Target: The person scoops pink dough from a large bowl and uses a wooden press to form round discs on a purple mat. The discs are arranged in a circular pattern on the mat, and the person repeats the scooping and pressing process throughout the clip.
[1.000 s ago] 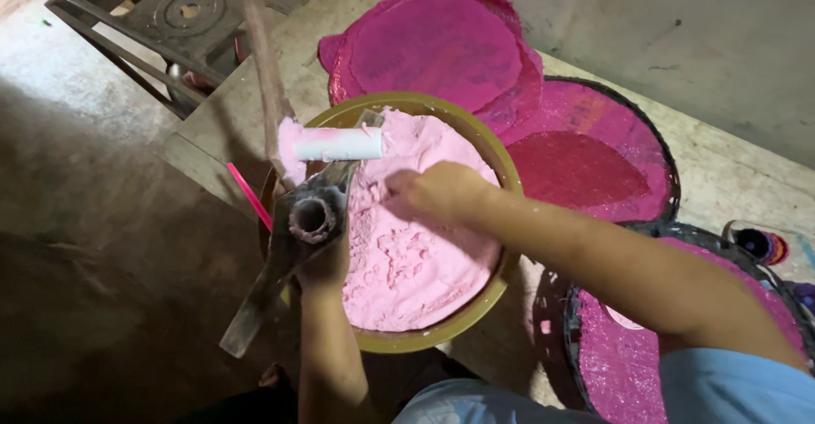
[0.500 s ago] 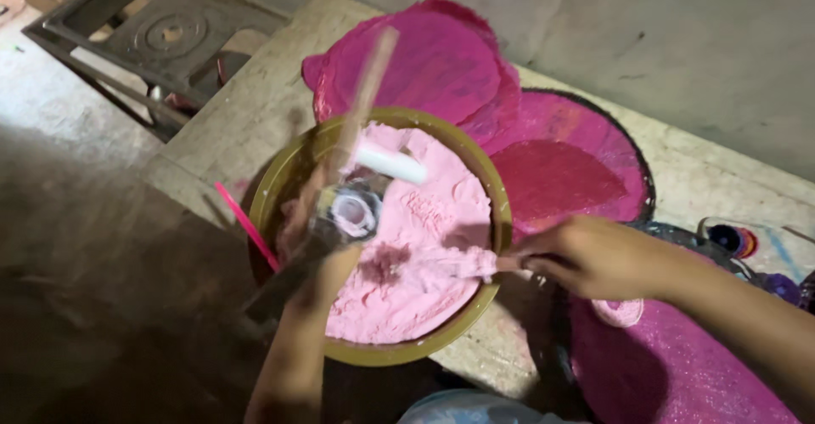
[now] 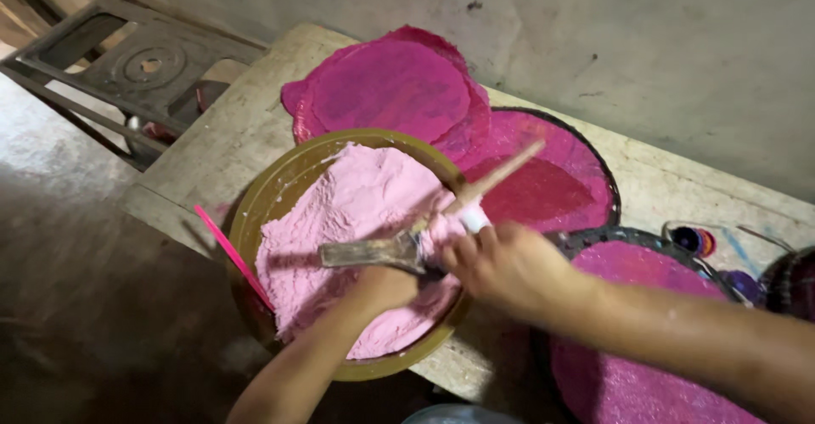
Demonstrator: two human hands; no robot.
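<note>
A metal tool (image 3: pixel 373 252) with a flat, dull blade lay roughly level over the pink powder (image 3: pixel 340 220) in a round olive-brown basin (image 3: pixel 280 178), its long axis running left to right and its blade end pointing toward the basin's left rim. A pale wooden stick (image 3: pixel 497 178) crossed it at the near-right rim, slanting up and away to the right, its free end over the dark-rimmed tray (image 3: pixel 594 157) of magenta material.

The left hand (image 3: pixel 386 288) sat under the tool's handle end with fingers curled around it; how tight the hold was could not be told. The right hand (image 3: pixel 501 267) was closed about the junction of stick and tool, a white-wrapped piece (image 3: pixel 473 218) showing just above its knuckles.

The basin stood at the front edge of a rough wooden bench (image 3: pixel 229 135). A magenta round sheet (image 3: pixel 390 89) lay behind it toward the back edge, overlapping the tray. A pink rod (image 3: pixel 233 254) leaned at the basin's left side. Another tray of purple-pink powder (image 3: pixel 645 373) lay at the right under the right forearm.
</note>
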